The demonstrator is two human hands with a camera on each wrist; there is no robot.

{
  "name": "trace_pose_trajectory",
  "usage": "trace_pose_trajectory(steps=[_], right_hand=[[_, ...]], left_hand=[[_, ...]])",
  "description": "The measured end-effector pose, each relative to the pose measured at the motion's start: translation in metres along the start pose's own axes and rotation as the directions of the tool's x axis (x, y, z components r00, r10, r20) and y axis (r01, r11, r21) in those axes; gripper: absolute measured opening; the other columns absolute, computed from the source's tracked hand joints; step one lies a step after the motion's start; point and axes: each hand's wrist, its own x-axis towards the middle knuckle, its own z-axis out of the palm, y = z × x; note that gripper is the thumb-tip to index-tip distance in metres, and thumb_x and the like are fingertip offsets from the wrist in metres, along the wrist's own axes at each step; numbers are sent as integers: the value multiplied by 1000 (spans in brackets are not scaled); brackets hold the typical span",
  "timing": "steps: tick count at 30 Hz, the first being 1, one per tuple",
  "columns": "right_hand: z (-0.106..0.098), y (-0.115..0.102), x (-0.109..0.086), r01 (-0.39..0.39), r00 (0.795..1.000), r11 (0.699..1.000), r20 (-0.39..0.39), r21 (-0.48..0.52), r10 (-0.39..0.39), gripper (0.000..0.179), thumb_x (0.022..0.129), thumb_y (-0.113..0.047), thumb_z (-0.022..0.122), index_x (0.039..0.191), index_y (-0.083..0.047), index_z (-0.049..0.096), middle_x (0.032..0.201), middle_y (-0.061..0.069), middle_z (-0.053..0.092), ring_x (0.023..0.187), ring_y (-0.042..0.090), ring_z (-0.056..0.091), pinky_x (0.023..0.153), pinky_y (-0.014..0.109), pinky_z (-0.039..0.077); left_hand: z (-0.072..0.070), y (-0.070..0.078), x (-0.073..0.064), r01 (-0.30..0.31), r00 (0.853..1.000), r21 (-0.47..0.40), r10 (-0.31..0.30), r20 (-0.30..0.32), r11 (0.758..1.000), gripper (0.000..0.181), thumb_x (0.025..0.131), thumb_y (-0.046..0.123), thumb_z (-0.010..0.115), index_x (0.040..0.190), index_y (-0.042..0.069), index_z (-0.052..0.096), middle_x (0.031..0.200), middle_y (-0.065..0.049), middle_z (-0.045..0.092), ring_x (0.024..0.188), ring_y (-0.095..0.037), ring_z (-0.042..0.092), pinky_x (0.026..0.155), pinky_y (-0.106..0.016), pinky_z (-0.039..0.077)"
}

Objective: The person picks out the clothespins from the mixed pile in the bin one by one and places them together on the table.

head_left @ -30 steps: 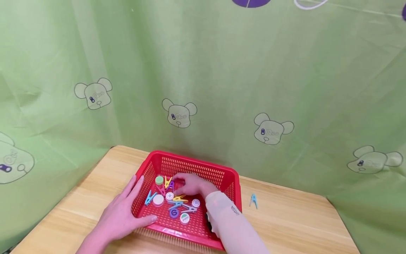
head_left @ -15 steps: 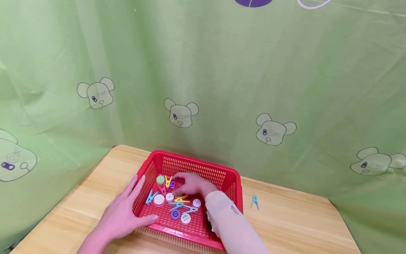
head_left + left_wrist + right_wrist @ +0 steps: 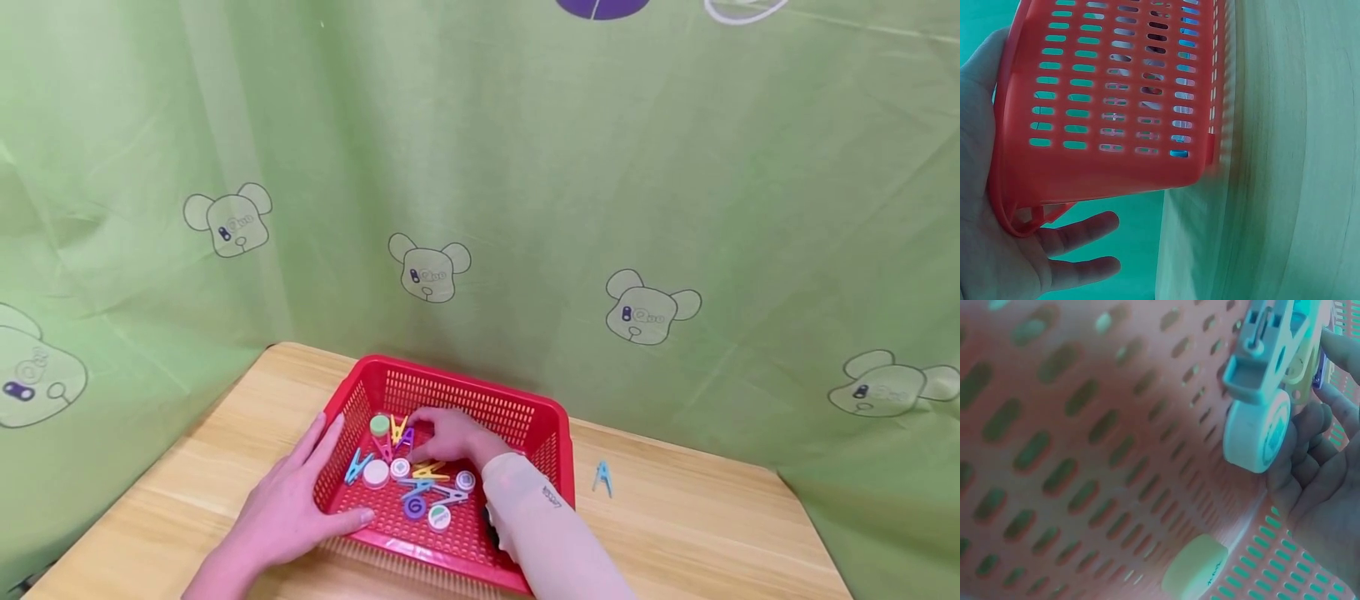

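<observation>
A red plastic basket holds several clothespins and round caps. My left hand rests on its left front corner, thumb over the rim and fingers straight along the outside; the left wrist view shows two extended fingers below the basket's handle. Inside the basket, my right hand pinches a purple clothespin between thumb and forefinger, its other fingers curled in the right wrist view. Close by lie a yellow clothespin, a pink clothespin, a green cap and a white cap.
A blue clothespin lies on the wooden table, right of the basket. Beneath my right forearm, more caps, including a purple cap, lie near the basket's front. A green curtain hangs behind and beside the table.
The head view has shifted slightly. Both hands stay in nearly the same places, and the basket's contents look almost unmoved.
</observation>
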Motion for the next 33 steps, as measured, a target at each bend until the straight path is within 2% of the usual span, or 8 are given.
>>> trace_pose_trajectory(steps=[5,9,17,23,29,33], right_hand=[[3,-1,1,-14,1000,1000,-15,-12,13,60,76,-42,86,129,-31,63,116,-4,62,106,20,57,91,44,48],[4,-2,1,-25,999,1000,-21,12,25,57,76,-40,86,128,-30,64,115,-4,62,105,20,58,90,44,49],[2,-4,0,12,999,1000,-37,-17,-13,52,73,-37,89,120,-27,68,108,-5,63,102,17,58,91,40,48],[2,-3,1,16,1000,1000,-23,-7,-16,53,74,-34,90,121,-26,68,108,-6,63,102,17,58,91,40,48],[2,-1,4,58,997,997,-37,-50,-60,50,73,-33,91,118,-27,69,109,-7,64,106,15,58,93,36,46],[3,-1,3,77,996,996,-35,-35,-78,49,73,-30,91,117,-28,71,109,-6,64,106,15,57,93,36,47]], left_hand=[[-1,1,0,-2,1000,6,2,3,1000,123,66,85,66,162,24,19,164,-13,18,130,-52,43,88,-71,43],[-2,2,0,-6,1000,10,6,-1,1000,122,67,86,65,162,24,19,164,-14,18,129,-54,43,88,-71,43],[-4,3,-1,-16,1000,10,16,-9,1000,122,67,86,65,162,22,21,164,-15,18,128,-54,44,88,-70,44],[-3,3,-1,-23,1000,18,24,-17,1000,121,68,85,65,162,23,20,164,-15,18,128,-54,44,88,-71,43],[-2,2,-1,-18,1000,16,18,-13,1000,121,68,84,66,162,24,20,164,-14,18,129,-53,43,88,-71,43],[-2,2,-2,-20,1000,18,20,-14,1000,121,68,84,66,162,23,20,164,-14,17,129,-54,42,88,-71,43]])
